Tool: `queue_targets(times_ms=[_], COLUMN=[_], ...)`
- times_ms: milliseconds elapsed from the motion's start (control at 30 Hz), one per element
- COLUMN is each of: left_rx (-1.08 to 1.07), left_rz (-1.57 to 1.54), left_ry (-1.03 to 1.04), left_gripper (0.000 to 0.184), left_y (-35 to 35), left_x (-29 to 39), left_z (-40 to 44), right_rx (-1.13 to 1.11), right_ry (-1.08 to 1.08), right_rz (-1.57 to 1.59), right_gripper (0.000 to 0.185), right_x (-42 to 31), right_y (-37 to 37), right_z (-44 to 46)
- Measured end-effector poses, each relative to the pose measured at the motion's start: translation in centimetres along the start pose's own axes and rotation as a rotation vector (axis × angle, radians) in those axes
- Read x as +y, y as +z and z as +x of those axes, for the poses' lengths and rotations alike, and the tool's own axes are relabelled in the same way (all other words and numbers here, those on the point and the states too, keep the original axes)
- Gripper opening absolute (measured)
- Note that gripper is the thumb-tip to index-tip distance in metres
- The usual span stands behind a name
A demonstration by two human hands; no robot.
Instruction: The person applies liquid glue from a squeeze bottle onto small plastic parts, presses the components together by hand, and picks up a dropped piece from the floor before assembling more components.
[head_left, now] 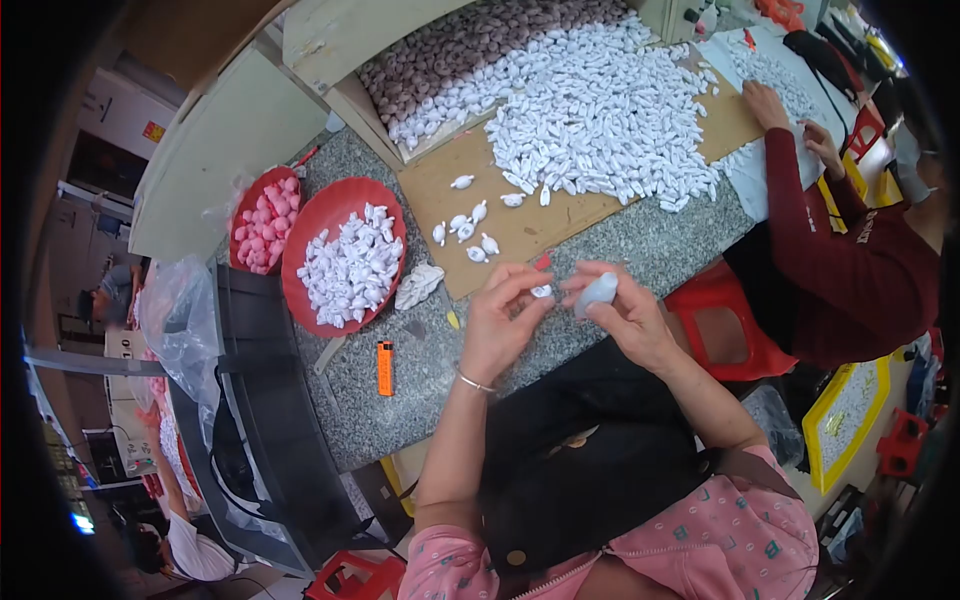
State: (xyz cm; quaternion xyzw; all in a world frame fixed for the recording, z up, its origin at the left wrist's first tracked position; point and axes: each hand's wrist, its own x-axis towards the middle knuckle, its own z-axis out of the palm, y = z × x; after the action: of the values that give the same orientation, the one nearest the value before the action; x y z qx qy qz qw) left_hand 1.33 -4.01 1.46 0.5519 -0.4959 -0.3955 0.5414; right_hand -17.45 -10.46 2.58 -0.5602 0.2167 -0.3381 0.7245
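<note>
My left hand [504, 318], with a bracelet at the wrist, pinches a small white piece [541, 291] between thumb and fingertips. Close beside it, my right hand [640, 322] is closed on a rounded, pale bluish-grey object [597, 292]; its exact kind is unclear. Both hands are in front of my body, over the near edge of the grey speckled table [440, 365]. Beyond them, several small white pieces with twisted ends [487, 244] lie loose on a brown board [560, 222].
A large heap of white pieces [600, 120] covers the board. On the left stand a red bowl of white pieces [292, 272] and another of pink ones [236, 215]. An orange lighter [385, 368] lies nearby. A co-worker in a dark red sleeve [790, 200] works at the right.
</note>
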Motion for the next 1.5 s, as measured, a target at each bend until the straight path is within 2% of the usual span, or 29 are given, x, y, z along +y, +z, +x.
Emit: queue_targets(times_ms=[100, 133, 233, 333, 367, 467, 500, 533, 600, 633, 700, 733, 833, 933, 1000, 1067, 1133, 1167, 1233, 1300, 1400, 1500], left_rx=[0.097, 0.133, 0.116, 0.237, 0.230, 0.260, 0.206, 0.214, 0.143, 0.100, 0.053, 0.024, 0.131, 0.092, 0.077, 0.132, 0.128, 0.127, 0.118, 0.148, 0.150, 0.167], left_rz=[-0.285, -0.310, -0.449, -0.362, -0.312, -0.237, -0.330, -0.239, -0.221, -0.132, 0.056, 0.067, -0.004, -0.121, -0.038, -0.176, -0.150, -0.293, -0.426, -0.457, -0.472, -0.384], left_ry=[-0.158, -0.112, -0.138, -0.199, -0.198, -0.205, -0.165, -0.207, -0.235, -0.176, -0.055, -0.113, -0.217, -0.076, -0.119, -0.214, -0.283, -0.280, -0.223, -0.210, -0.157, -0.038], left_gripper=[0.031, 0.035, 0.031, 0.027, 0.026, 0.024, 0.025, 0.026, 0.031, 0.032, 0.035, 0.039, 0.030, 0.039, 0.041, 0.038, 0.040, 0.041, 0.041, 0.044, 0.045, 0.043], left_y=[0.7, 0.6, 0.5, 0.5, 0.4, 1.0, 1.2, 1.9, 1.9, 2.0, 1.6, 1.6, 3.1, 2.1, 2.1, 2.7, 1.9, 2.0, 2.0, 1.9, 1.9, 1.8], left_x=[0.8, 0.6, 0.2, -0.7, -1.0, -0.6, -0.7, 0.8, 0.8, 0.6, 0.3, 0.9, 3.2, -0.9, -0.7, 0.6, -0.1, 0.3, 0.2, 0.2, -0.5, -0.7], left_z=[-1.9, -2.3, -3.3, -3.9, -4.0, -4.0, -3.9, -3.8, -3.9, -3.8, -3.6, -3.2, -4.1, -3.9, -4.2, -4.5, -5.1, -5.3, -5.5, -5.9, -6.1, -6.0], right_rx=[-0.067, -0.075, -0.107, -0.086, -0.107, -0.040, -0.035, -0.056, -0.089, -0.064, -0.087, -0.081, -0.072, -0.122, -0.139, -0.117, -0.101, -0.072, 0.019, 0.168, 0.218, 0.142], right_ry=[0.011, 0.007, 0.007, 0.058, -0.019, -0.122, -0.177, -0.144, -0.238, -0.320, -0.246, -0.257, -0.260, -0.137, -0.185, -0.297, -0.177, -0.085, -0.190, -0.095, -0.106, -0.314], right_rz=[-0.122, -0.143, -0.214, -0.305, -0.406, -0.417, -0.393, -0.356, -0.377, -0.342, -0.355, -0.332, -0.273, -0.290, -0.277, -0.503, -0.589, -0.598, -0.650, -0.393, -0.163, -0.285], right_gripper=[0.037, 0.036, 0.034, 0.035, 0.036, 0.035, 0.041, 0.039, 0.036, 0.035, 0.035, 0.036, 0.038, 0.041, 0.049, 0.053, 0.050, 0.051, 0.048, 0.043, 0.037, 0.037], right_x=[1.2, 1.5, 1.7, 2.4, 2.0, 2.2, 2.5, 2.4, 2.1, 3.0, 3.0, 2.8, 2.4, 0.8, 2.1, 1.3, -1.2, -2.2, -2.7, -1.8, -1.5, -1.2], right_y=[0.6, 0.9, 1.3, 1.3, 1.4, 1.5, 1.2, 1.0, 0.7, 0.8, 0.5, 0.5, 0.3, -0.2, -0.7, -1.2, -1.6, -1.8, -2.3, -2.3, -1.9, -1.7], right_z=[-0.4, -0.8, -1.4, -1.8, -2.0, -2.4, -2.4, -2.3, -2.5, -2.4, -2.5, -2.6, -2.8, -3.0, -2.9, -3.1, -3.8, -4.1, -4.5, -5.6, -6.0, -5.1])
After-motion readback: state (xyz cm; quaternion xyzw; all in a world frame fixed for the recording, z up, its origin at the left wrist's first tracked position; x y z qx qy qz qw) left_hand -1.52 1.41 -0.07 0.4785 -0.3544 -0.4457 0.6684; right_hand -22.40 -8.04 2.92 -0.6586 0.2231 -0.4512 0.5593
